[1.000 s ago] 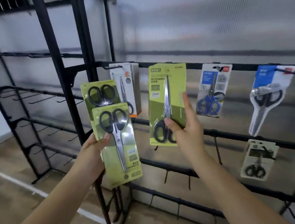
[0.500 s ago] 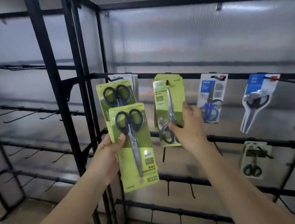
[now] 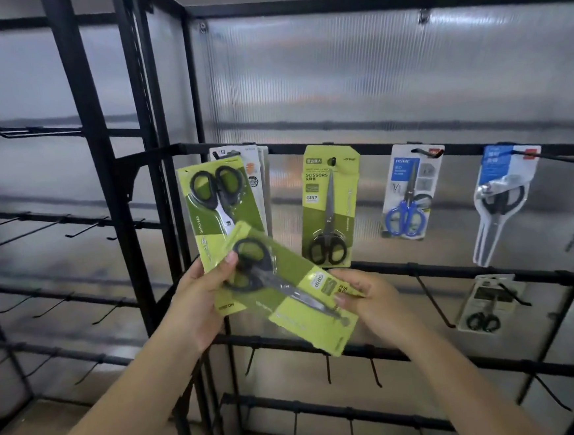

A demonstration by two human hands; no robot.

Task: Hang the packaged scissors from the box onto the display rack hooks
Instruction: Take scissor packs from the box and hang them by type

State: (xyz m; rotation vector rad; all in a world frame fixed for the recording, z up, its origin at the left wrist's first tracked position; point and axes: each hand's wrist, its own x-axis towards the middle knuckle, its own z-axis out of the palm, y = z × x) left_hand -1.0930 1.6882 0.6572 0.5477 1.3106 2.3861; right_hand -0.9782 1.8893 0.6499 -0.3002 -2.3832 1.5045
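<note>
1. The display rack (image 3: pixel 113 203) fills the view, and its upper rail now carries a green pack of scissors (image 3: pixel 329 207) hanging free on its hook. Half a second ago the right hand was at that pack, so I judge that hang done.
2. On the same rail, toward 3 o'clock of the green pack, hang a blue-handled pack (image 3: pixel 410 190) and a white-and-blue pack (image 3: pixel 503 197). A white pack (image 3: pixel 257 182) hangs toward 9 o'clock.
3. The two packs held out in front have changed — the tilted pack (image 3: pixel 291 285) has swung from upright to a slant, top toward 10 o'clock. The back pack (image 3: pixel 218 216) stands upright behind it.
4. The right hand (image 3: pixel 371 296) has dropped from the rail to the tilted pack's 4 o'clock end. Its grip pinches the card edge between thumb and curled fingers.
5. The left hand (image 3: pixel 199 299) holds both packs, thumb pressed on the front near the scissor handles, fingers hidden behind.
6. Likely the next pack is being passed over for hanging — the box is not in view.
</note>
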